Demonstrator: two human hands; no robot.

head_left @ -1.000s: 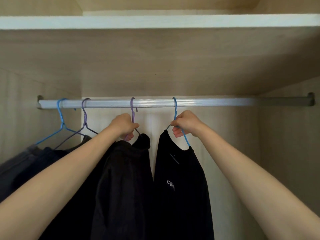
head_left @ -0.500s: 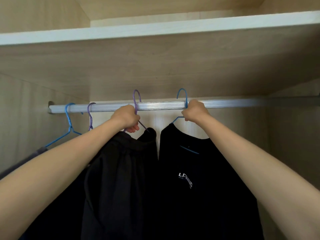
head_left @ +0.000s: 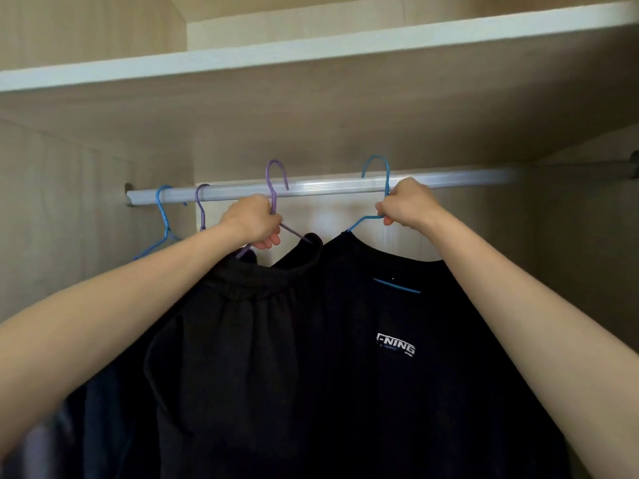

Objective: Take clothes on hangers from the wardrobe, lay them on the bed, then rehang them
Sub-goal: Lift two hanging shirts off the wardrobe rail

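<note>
My left hand (head_left: 254, 221) grips the neck of a purple hanger (head_left: 275, 178) that carries a black gathered garment (head_left: 242, 340). My right hand (head_left: 408, 203) grips the neck of a blue hanger (head_left: 377, 167) that carries a black T-shirt (head_left: 415, 357) with a white logo. Both hooks stand raised above the silver wardrobe rail (head_left: 328, 186), their tips above the bar. The two garments hang side by side below my hands and fill the lower view.
Another blue hanger (head_left: 162, 216) and another purple hanger (head_left: 201, 205) stay hooked on the rail's left end, with dark clothes under my left arm. A wooden shelf (head_left: 311, 50) runs close above the rail. Wardrobe walls close in left and right.
Both hands have lifted their hangers: the hooks rested on the rail a second ago and now stand above it. The garments have come closer, the T-shirt turning front-on.
</note>
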